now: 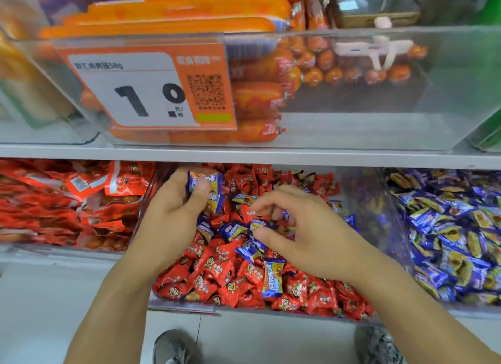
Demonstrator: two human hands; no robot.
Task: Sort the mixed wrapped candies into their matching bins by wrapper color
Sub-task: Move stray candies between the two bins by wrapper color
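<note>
A clear middle bin (187, 306) holds mostly red wrapped candies (233, 285) with several blue-and-yellow candies (272, 279) mixed on top. My left hand (173, 209) hovers over the bin's back left and grips a bunch of blue candies (203, 180) between thumb and fingers. My right hand (306, 233) is over the bin's middle, its thumb and fingertips pinching one blue candy (259, 224) on the pile. To the right, another clear bin (390, 217) is full of blue-and-yellow candies (447, 228).
A bin of red snack packets (67, 201) sits at the left. The shelf above (244, 155) carries a clear bin of orange sausages (257, 101) with a price tag (146, 90). Grey floor and my shoes (170, 347) show below.
</note>
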